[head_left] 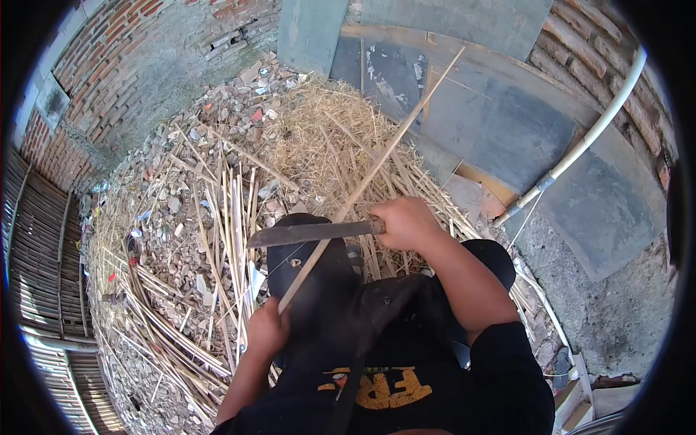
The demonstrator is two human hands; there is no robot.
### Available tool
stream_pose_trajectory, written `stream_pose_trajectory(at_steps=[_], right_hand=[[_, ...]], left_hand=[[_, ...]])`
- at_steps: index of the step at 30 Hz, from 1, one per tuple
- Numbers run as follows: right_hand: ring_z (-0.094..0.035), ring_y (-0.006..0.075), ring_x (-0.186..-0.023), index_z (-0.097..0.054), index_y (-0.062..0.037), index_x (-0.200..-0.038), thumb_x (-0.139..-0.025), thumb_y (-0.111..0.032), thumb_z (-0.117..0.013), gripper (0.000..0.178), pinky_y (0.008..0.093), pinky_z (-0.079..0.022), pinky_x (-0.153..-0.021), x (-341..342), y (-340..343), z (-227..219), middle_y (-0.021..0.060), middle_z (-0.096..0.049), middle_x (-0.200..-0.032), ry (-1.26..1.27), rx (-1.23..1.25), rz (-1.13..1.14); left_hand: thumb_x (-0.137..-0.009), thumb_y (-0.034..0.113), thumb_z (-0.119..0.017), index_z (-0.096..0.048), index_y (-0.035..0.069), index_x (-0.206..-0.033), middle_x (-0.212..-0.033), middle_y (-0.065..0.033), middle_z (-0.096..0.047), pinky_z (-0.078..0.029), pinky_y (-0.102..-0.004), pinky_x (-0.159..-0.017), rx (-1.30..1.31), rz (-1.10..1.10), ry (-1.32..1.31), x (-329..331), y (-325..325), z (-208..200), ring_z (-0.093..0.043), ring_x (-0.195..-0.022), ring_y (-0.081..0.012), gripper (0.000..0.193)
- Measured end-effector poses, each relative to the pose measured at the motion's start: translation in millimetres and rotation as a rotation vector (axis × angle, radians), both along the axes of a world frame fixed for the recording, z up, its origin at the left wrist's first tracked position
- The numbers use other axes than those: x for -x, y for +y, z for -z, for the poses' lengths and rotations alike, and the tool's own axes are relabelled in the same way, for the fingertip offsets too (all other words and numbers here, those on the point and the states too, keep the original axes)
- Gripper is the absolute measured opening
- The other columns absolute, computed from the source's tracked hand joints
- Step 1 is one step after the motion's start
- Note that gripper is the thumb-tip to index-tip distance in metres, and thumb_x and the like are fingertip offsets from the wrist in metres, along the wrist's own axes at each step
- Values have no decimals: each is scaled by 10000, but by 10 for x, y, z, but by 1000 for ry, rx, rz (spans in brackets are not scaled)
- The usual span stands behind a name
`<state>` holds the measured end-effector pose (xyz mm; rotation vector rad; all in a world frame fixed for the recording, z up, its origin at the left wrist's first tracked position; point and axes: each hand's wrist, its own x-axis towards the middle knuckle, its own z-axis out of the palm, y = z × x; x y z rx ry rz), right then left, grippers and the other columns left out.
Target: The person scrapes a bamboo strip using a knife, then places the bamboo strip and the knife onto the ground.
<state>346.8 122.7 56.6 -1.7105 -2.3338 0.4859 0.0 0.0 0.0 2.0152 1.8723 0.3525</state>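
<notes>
A long pale bamboo strip [377, 165] slants from my lap up toward the far right. Its near end is in my left hand [265, 328], whose fingers are wrapped round it. In my right hand [406, 225] is the handle of a machete [304, 233], gripped in a fist. The dark, broad blade points left and lies across the strip, over my dark-clad knee. Whether the edge bites into the strip cannot be made out.
Split bamboo strips [233, 210] lie in a bundle ahead to the left, and more strips [174, 326] nearer by. Straw-like shavings [319, 123] heap up on the rubble. Grey panels [478, 130] lean at the far right beside a pale pole [580, 148]. A brick wall [116, 80] stands far left.
</notes>
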Motion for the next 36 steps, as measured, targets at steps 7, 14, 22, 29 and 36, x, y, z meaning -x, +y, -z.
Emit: stream_pose_trajectory(at_steps=[7, 14, 22, 29, 36], right_hand=[[-686, 378, -799, -718, -89, -968, -761, -194, -694, 233, 470, -540, -737, -603, 355, 201, 174, -702, -812, 210, -75, 308], [-646, 326, -701, -695, -18, -1070, -789, -266, -765, 381, 408, -516, -702, -634, 256, 204, 198, -657, -759, 383, -99, 422], [-632, 271, -669, -671, 6, -1078, -758, -257, -777, 427, 390, -500, -671, -627, 109, 5, 195, -626, -725, 416, -94, 367], [-646, 340, -720, -696, -30, -1010, -728, -189, -779, 334, 417, -502, -661, -557, 5, -61, 178, -657, -769, 383, -255, 256], [-652, 322, -740, -707, -92, -967, -668, -178, -771, 318, 413, -476, -727, -468, 51, -205, 101, -674, -769, 95, -435, 229]], left_hand=[[-956, 216, -636, -549, 16, -905, -726, -287, -639, -504, -579, -657, -33, 38, -3, 34, -12, 0, -637, -713, -506, 224], [-970, 225, -629, -546, 16, -895, -718, -275, -630, -491, -559, -645, -6, 43, -75, 34, 27, 6, -637, -722, -494, 237], [-981, 256, -630, -550, 10, -818, -678, -244, -600, -467, -501, -607, 110, 52, -239, 158, 107, -81, -616, -678, -469, 305], [-978, 267, -637, -581, 12, -814, -661, -225, -597, -473, -485, -599, 186, 74, -282, 164, 176, -246, -623, -659, -440, 308], [-987, 280, -635, -573, 13, -818, -629, -206, -588, -464, -476, -560, 259, 128, -276, 263, 350, -216, -615, -610, -434, 322]])
